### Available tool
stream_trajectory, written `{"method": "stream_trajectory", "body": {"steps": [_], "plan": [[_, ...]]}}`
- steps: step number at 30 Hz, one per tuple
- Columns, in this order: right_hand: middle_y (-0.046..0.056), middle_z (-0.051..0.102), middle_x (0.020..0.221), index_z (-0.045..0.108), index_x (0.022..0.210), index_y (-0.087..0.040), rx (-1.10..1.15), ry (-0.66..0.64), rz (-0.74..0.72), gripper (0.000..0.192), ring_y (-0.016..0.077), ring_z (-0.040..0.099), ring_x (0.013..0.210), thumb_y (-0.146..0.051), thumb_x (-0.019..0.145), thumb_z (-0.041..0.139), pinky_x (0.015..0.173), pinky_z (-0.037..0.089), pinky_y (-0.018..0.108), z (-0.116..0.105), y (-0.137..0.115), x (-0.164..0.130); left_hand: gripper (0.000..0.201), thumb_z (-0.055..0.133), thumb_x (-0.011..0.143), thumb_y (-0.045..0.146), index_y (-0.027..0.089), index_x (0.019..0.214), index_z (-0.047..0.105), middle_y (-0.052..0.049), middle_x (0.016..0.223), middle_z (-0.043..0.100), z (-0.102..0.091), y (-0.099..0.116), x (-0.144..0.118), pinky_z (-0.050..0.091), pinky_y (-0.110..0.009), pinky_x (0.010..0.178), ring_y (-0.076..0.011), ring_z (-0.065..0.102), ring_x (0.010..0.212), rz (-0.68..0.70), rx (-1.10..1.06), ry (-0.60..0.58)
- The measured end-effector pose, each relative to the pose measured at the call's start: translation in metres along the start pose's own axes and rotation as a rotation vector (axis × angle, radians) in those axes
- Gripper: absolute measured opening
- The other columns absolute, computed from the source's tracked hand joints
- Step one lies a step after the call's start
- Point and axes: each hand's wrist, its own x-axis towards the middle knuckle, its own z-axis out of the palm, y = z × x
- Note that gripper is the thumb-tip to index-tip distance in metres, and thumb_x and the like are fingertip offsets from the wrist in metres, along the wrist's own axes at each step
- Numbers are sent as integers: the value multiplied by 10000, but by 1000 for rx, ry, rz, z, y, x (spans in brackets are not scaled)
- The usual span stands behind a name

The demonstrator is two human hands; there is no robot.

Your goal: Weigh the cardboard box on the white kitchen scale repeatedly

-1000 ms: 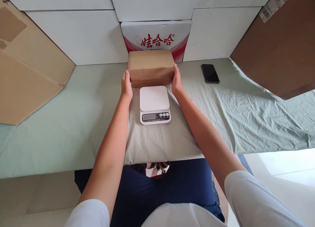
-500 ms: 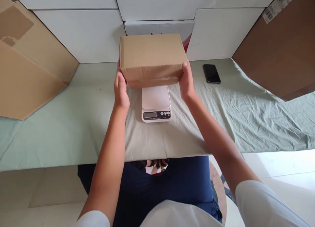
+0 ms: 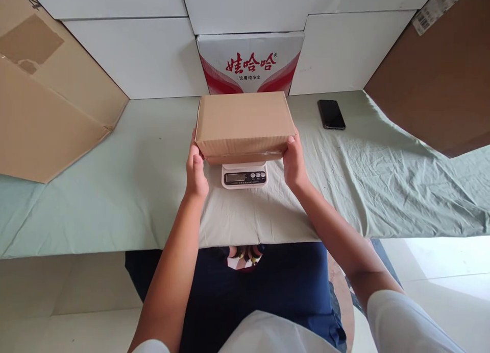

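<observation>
The closed brown corrugated cardboard box (image 3: pixel 244 123) sits level over the platform of the small white digital kitchen scale (image 3: pixel 245 175); whether it rests fully on the platform cannot be told. Its long axis runs left to right, parallel to the table's near edge, with the top face up and a long side face toward the camera. The flaps are shut, so its contents are not visible.

The left hand (image 3: pixel 196 170) clamps the box's left end, thumb on the near face. The right hand (image 3: pixel 294 161) clamps the right end, fingers together.

The scale's display and buttons face the camera. It stands on the pale green wrinkled cloth (image 3: pixel 375 179). A black smartphone (image 3: pixel 331 114) lies flat, well apart to the right. A white carton with red print (image 3: pixel 250 62) stands behind the box.
</observation>
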Motion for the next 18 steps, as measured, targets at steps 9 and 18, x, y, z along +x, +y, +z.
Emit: {"method": "stream_trajectory", "body": {"steps": [9, 18], "plan": [[-20, 575, 1486, 484, 1447, -409, -26, -10, -14, 579, 283, 413, 1519, -646, 920, 447, 1324, 299, 541, -3, 7, 1, 732, 363, 915, 784, 304, 1417, 593, -73, 1555, 549, -1, -4, 0, 317, -446, 1281, -308, 403, 1542, 10, 1, 3], [-24, 579, 1490, 473, 1462, -403, -36, -10, -15, 610, 277, 399, 1535, -654, 905, 457, 1342, 279, 530, -3, 8, 0, 767, 360, 908, 795, 304, 1467, 544, -71, 1583, 523, -4, -4, 0, 287, -454, 1300, -307, 365, 1565, -2, 22, -9]]}}
